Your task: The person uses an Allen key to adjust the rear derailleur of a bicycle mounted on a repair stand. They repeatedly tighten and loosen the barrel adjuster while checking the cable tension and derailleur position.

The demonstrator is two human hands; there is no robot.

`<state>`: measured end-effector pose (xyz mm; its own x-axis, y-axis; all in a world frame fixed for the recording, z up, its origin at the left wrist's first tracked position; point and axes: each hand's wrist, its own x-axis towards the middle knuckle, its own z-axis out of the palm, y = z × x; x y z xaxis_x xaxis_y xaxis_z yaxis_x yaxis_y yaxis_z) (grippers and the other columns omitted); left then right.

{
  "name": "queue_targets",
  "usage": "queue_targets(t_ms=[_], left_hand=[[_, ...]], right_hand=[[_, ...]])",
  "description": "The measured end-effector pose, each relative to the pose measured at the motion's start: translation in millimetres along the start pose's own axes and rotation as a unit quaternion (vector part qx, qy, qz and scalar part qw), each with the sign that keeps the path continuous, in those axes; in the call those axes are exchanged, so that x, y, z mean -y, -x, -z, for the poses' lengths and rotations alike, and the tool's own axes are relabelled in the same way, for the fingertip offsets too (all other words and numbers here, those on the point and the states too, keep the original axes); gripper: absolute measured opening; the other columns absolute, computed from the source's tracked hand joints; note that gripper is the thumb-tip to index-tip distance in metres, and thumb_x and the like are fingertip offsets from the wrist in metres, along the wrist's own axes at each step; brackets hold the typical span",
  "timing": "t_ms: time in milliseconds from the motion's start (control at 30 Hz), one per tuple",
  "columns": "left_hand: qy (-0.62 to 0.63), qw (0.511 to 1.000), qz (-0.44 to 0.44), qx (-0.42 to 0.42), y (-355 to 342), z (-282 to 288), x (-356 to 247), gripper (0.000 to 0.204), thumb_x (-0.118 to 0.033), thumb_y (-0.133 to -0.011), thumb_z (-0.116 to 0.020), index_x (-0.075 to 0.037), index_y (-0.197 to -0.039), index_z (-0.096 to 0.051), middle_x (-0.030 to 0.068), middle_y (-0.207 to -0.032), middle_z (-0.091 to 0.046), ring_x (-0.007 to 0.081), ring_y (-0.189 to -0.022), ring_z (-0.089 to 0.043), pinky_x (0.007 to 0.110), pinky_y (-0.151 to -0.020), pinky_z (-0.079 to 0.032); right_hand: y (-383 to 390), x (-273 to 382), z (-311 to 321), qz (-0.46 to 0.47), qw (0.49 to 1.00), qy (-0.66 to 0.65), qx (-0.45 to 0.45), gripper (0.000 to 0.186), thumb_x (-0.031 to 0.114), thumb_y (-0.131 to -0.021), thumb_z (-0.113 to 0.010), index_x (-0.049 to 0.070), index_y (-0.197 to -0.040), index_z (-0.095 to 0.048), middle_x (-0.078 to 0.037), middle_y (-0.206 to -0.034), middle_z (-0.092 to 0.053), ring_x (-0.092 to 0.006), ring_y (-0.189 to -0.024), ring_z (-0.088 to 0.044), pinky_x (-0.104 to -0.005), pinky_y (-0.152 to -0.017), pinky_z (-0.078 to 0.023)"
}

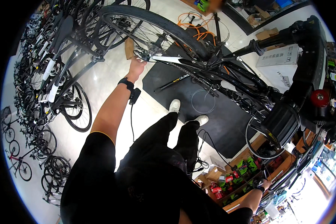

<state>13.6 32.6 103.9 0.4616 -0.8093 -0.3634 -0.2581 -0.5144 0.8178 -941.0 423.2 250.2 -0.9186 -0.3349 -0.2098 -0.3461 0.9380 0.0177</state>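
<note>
A bicycle (pixel 198 63) is seen held up across the upper part of the view, its rear wheel (pixel 145 28) to the left and its frame running rightward into a black repair stand (pixel 306 74). The left hand (pixel 136 67) is raised to the white chainstay (pixel 168 59) just beside the rear wheel's hub and is pressed against its underside; the fingers are hidden behind the tube, so how far the grip is closed cannot be told. A black band (pixel 127 84) is worn on that wrist, with a small black box and a cable hanging from it. The right hand (pixel 266 183) is stretched low to the right, beside a shelf (pixel 246 179) packed with green and red boxes, and appears closed on a thin dark item, though it is too small for the grip to be told with certainty. Below the bicycle a black mat (pixel 220 123) lies on the pale floor (pixel 100 78), and two white shoes (pixel 188 112) are planted at its edge. A row of parked bicycles (pixel 48 82) lines the left side. An orange cable (pixel 196 26) is coiled on the floor beyond the wheel, and cardboard boxes (pixel 272 48) are stacked at the upper right.
</note>
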Motion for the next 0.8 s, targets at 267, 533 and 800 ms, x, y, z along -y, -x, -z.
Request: queue_targets(t_ms=[267,533,800], left_hand=[[0.058,0.996,-0.006,0.062,-5.9,-5.1,-7.2,0.063,-0.006,-0.076,-0.067,0.011,-0.129,-0.037,0.0208,-0.117,-0.055,0.0258,-0.108,-0.055,0.034,-0.087,-0.046],[0.052,0.997,0.001,0.053,-2.7,3.9,-5.4,0.068,-0.008,-0.075,-0.068,0.009,-0.132,-0.035,0.0193,-0.117,-0.055,0.0252,-0.104,-0.057,0.034,-0.081,-0.049],[0.121,0.979,0.091,0.138,-6.8,8.0,-4.0,0.055,-0.011,-0.079,-0.068,0.001,-0.128,-0.046,0.0125,-0.114,-0.060,0.0200,-0.098,-0.061,0.031,-0.077,-0.050]], right_hand=[[-1.2,-30.2,-2.9,0.060,0.967,-0.243,-0.036,0.029,-0.011,-0.066,-0.058,0.000,-0.092,-0.060,-0.007,-0.088,-0.060,-0.0216,-0.079,-0.055,-0.0319,-0.072,-0.046],[29.6,4.6,13.7,0.114,0.977,0.173,-0.056,0.023,0.009,-0.080,-0.056,-0.002,-0.101,-0.056,-0.018,-0.098,-0.064,-0.0309,-0.091,-0.062,-0.0375,-0.076,-0.049],[-18.9,-45.6,-4.9,0.151,0.976,0.152,-0.052,0.044,0.012,-0.074,-0.059,-0.009,-0.112,-0.051,-0.031,-0.109,-0.058,-0.0448,-0.101,-0.057,-0.0450,-0.087,-0.046]])
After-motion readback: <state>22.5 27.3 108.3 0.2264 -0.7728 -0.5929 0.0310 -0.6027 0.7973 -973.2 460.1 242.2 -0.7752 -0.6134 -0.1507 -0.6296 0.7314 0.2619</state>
